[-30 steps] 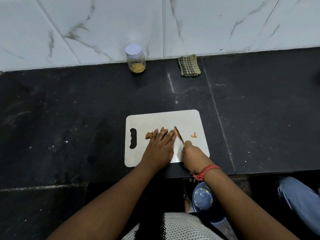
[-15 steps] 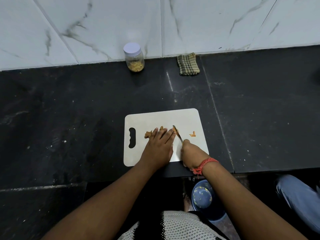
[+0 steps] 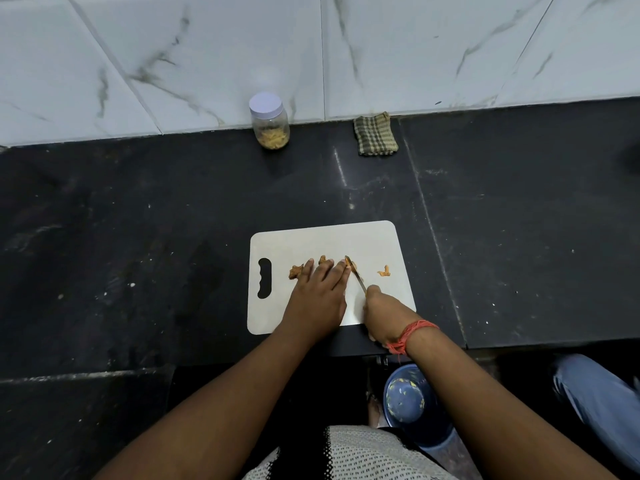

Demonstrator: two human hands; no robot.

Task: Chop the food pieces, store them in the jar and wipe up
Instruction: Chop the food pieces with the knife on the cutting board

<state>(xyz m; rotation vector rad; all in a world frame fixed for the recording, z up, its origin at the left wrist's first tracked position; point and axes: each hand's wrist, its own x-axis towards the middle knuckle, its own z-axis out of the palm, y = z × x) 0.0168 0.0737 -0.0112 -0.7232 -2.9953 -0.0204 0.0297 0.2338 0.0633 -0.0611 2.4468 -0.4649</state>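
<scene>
Centrally, your flat left hand pins food pieces while your right hand grips the knife; jar and cloth sit at upper centre, everything unmoved.

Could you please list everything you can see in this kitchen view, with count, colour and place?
White plastic cutting board: one, white, on the black stone counter, near its front edge.
Orange-brown food pieces: several, orange-brown, on the board; one lies apart to the right.
Small knife: one, its blade smeared orange, blade on the board.
Clear jar with pale lilac lid: one, some yellowish food inside, at the wall.
Green checked folded cloth: one, at the wall, right of the jar.
Blue bin: one, below the counter edge.
Red thread wristband: one, right wrist.
Left hand: fingers straight, pressing the food.
Right hand: grips the knife.
</scene>
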